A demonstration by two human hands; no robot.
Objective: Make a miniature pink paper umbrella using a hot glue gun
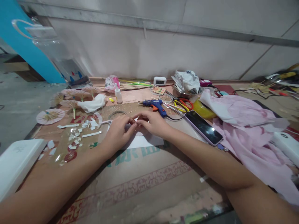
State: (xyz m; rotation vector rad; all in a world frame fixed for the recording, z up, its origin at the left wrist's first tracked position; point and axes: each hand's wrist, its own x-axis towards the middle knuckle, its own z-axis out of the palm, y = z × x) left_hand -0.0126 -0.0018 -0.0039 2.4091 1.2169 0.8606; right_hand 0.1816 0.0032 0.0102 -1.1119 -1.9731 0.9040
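My left hand (120,130) and my right hand (151,123) meet above a white sheet (144,142) in the middle of the table. Both hands are closed, thumbs and fingertips pinched together around something thin and dark, too small to name. Just behind my right hand lies a blue glue gun (155,106), its nozzle pointing left. A thin wire ring (118,113) rests behind my left hand. White paper scraps (76,136) are scattered to the left of my left hand.
Round pale paper pieces (50,116) and a large clear jug (63,59) stand left. A small bottle (118,95), scissors (183,105), and a filled metal bowl (184,92) are at the back. Right are a phone (203,127), pink cloth (245,133) and a cable (175,118).
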